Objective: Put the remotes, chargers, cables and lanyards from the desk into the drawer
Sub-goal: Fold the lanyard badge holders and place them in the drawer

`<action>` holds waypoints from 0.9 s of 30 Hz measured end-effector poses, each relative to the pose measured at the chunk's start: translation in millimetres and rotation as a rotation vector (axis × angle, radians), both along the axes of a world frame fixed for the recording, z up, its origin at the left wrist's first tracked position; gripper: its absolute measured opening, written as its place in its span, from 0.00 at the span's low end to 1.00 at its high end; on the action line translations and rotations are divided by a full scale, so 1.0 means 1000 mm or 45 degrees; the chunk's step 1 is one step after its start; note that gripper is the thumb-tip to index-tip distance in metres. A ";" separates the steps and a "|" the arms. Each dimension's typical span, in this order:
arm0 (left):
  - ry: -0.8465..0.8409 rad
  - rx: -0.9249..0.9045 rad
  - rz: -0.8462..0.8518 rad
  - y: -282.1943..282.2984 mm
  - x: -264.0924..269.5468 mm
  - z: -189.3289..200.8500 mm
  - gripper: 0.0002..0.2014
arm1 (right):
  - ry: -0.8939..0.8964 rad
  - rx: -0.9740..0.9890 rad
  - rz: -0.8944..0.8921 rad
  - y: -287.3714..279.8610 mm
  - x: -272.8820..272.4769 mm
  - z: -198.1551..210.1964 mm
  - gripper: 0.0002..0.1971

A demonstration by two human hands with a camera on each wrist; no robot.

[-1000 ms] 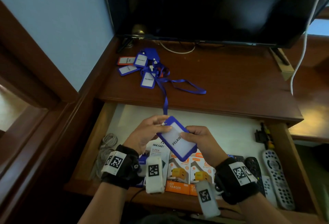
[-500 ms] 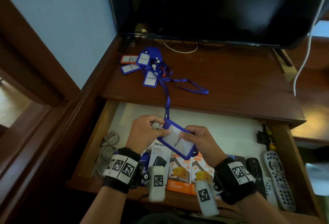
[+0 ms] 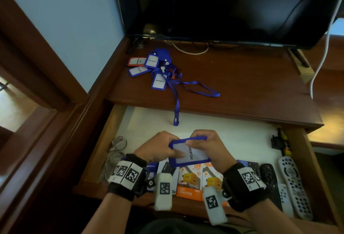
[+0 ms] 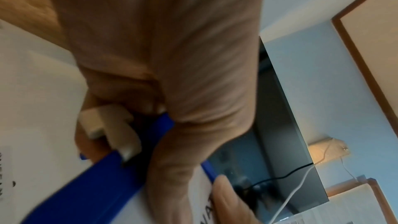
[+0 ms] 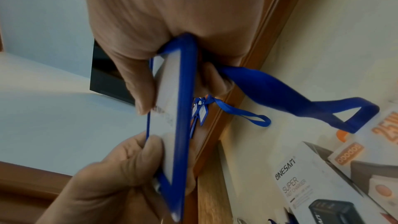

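A blue badge holder [image 3: 189, 152] with a white card reading PELAWAT is held over the open drawer [image 3: 232, 133]. My left hand [image 3: 174, 146] pinches its left end, thumb on the card, and its fingers also touch a white clip [image 4: 107, 123]. My right hand [image 3: 197, 140] grips the far edge of the badge holder [image 5: 172, 125] and keeps a loop of blue strap [image 5: 301, 105] under its fingers. Several more blue lanyards [image 3: 154, 70] lie piled on the desk at the back left. One strap [image 3: 176, 111] hangs over the desk edge into the drawer.
In the drawer lie charger boxes [image 3: 189, 181] at the front, several remotes [image 3: 292, 181] at the right, a grey coiled cable [image 3: 115, 150] at the left and a small black and yellow item [image 3: 279, 140]. A television [image 3: 223, 1] stands behind, with a white cable [image 3: 323, 57] hanging at its right.
The badge holder has turned from a slant to lie level between both hands. The right hand's fingers now curl over its far edge, and the hanging strap no longer reaches it.
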State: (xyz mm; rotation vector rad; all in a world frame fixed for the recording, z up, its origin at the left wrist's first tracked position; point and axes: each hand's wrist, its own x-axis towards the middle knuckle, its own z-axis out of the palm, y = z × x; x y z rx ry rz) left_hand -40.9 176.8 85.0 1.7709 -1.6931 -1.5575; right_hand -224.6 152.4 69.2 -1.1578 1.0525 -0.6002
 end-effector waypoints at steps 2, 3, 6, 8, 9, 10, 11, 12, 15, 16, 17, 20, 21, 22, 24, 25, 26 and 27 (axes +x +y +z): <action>-0.001 -0.044 0.079 -0.001 -0.001 -0.001 0.06 | 0.030 -0.021 -0.040 0.000 0.002 -0.002 0.07; -0.002 -0.062 0.119 -0.001 0.000 -0.001 0.06 | 0.050 -0.026 -0.052 0.000 0.003 -0.004 0.09; 0.007 -0.119 0.221 -0.002 0.004 0.000 0.07 | 0.145 0.010 -0.036 0.001 0.006 -0.007 0.17; 0.010 -0.135 0.248 -0.002 0.005 -0.001 0.07 | 0.202 0.003 -0.020 0.002 0.006 -0.006 0.16; 0.019 -0.120 0.249 -0.002 0.005 -0.002 0.07 | 0.195 -0.007 -0.025 0.002 0.005 -0.005 0.14; 0.041 -0.098 0.250 -0.001 0.004 -0.002 0.06 | 0.174 -0.014 -0.043 0.002 0.003 -0.005 0.13; 0.079 -0.079 0.263 0.000 0.004 -0.003 0.05 | 0.152 -0.019 -0.068 0.001 0.001 -0.004 0.12; 0.130 -0.064 0.294 0.002 0.002 -0.002 0.05 | 0.128 -0.021 -0.099 0.001 -0.001 -0.004 0.12; 0.252 -0.036 0.361 0.004 0.000 0.001 0.05 | 0.001 0.004 -0.182 -0.003 -0.004 -0.001 0.12; 0.246 -0.025 0.350 0.003 0.000 0.001 0.05 | -0.035 0.018 -0.181 -0.004 -0.003 0.000 0.13; 0.231 -0.006 0.321 0.003 0.001 0.002 0.05 | -0.059 0.024 -0.169 -0.006 -0.003 0.002 0.14; 0.286 0.134 0.154 0.001 0.006 0.005 0.09 | -0.078 -0.007 -0.126 -0.012 -0.003 0.006 0.11; 0.340 0.187 0.093 0.001 0.007 0.006 0.11 | -0.075 -0.013 -0.123 -0.013 -0.004 0.006 0.09; 0.379 0.220 0.047 0.001 0.008 0.008 0.11 | -0.079 -0.016 -0.128 -0.015 -0.004 0.006 0.08; 0.390 0.209 0.031 0.000 0.008 0.010 0.12 | -0.105 -0.011 -0.156 -0.016 -0.004 0.003 0.07; 0.389 0.174 0.060 -0.001 0.008 0.010 0.12 | -0.112 -0.004 -0.178 -0.015 -0.004 0.000 0.06; 0.397 0.131 0.107 -0.001 0.008 0.011 0.10 | -0.114 0.006 -0.198 -0.014 -0.002 -0.003 0.05; 0.405 0.081 0.159 -0.001 0.008 0.012 0.07 | -0.125 0.028 -0.215 -0.013 -0.001 -0.006 0.04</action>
